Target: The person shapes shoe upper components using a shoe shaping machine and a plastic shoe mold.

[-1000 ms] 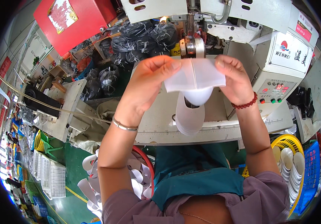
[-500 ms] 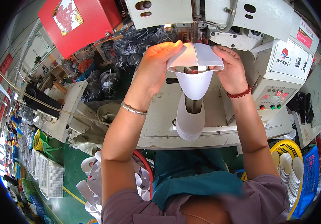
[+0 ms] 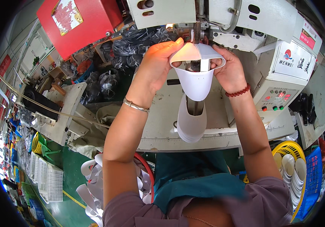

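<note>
Over there, the left hand (image 3: 158,67) pinches one side of a curved white piece (image 3: 196,84) and the right hand (image 3: 228,72) pinches the other, by a metal rod (image 3: 197,33); a white stack (image 3: 191,128) sits nearer the apron (image 3: 204,186).

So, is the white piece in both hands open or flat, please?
Open: the white piece shows a gaping rim between left hand and right hand.
</note>
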`<state>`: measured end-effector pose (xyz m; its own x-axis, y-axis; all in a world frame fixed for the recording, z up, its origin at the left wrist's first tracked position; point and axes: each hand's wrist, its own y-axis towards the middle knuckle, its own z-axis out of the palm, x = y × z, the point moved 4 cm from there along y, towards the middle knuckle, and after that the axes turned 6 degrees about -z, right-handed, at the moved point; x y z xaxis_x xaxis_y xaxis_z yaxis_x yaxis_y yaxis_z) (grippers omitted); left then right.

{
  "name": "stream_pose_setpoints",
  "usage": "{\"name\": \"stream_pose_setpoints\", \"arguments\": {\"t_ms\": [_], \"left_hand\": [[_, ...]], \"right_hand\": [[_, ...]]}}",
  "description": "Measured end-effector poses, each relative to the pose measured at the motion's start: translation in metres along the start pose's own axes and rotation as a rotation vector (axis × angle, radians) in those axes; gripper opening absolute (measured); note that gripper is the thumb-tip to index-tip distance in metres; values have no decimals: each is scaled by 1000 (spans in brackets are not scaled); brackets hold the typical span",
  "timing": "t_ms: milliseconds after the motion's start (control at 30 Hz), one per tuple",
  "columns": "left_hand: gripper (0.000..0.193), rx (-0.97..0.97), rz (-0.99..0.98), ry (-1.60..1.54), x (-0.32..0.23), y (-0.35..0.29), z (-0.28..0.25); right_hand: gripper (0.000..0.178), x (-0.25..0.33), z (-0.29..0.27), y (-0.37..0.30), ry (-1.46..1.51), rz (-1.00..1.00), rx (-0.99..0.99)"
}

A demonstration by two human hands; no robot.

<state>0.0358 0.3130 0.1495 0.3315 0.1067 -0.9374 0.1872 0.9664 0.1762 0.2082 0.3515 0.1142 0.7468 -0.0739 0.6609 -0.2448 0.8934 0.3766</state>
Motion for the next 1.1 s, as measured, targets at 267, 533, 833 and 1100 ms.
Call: {"name": "stream_pose_setpoints", "arguments": {"t_ms": [267,533,833,1100], "left_hand": [[21,37,-4,-3,1,1,1],[22,38,-20,-12,3,2,0],[24,42,-121,-105,20,7,-3],[27,-128,-156,-102,41,12,-16]], "right_hand": [[18,0,-2,0,-12,18,18],[21,-1,-3,-4,7,31,9],[25,-7,-11,-10,-108,68,-14],[19,-21,-17,-14,-161,62,-145]]}}
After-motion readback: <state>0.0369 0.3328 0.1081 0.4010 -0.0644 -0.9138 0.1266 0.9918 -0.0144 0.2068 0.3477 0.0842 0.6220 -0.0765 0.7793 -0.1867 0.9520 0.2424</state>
